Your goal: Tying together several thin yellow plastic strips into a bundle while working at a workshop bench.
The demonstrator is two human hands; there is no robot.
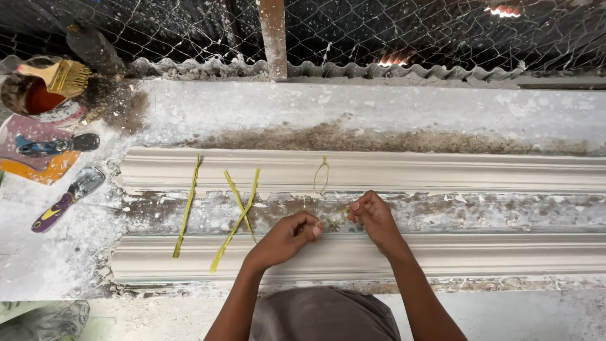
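My left hand (290,235) and my right hand (372,216) are close together over a long plaster moulding (480,173), each pinching an end of a thin yellow-green strip (333,216) stretched between them. A looped strip of the same kind (320,177) lies on the moulding just beyond my hands. To the left, one straight strip (187,205) and two crossed strips (238,211) lie across the mould trough. A second moulding rail (505,252) runs under my wrists.
At the far left sit a tin with a brush (47,82), a blue-handled scraper (53,146) and a purple-handled scraper (66,199) on a plaster-dusted bench. Wire mesh, corrugated sheet and a post (273,38) back the bench.
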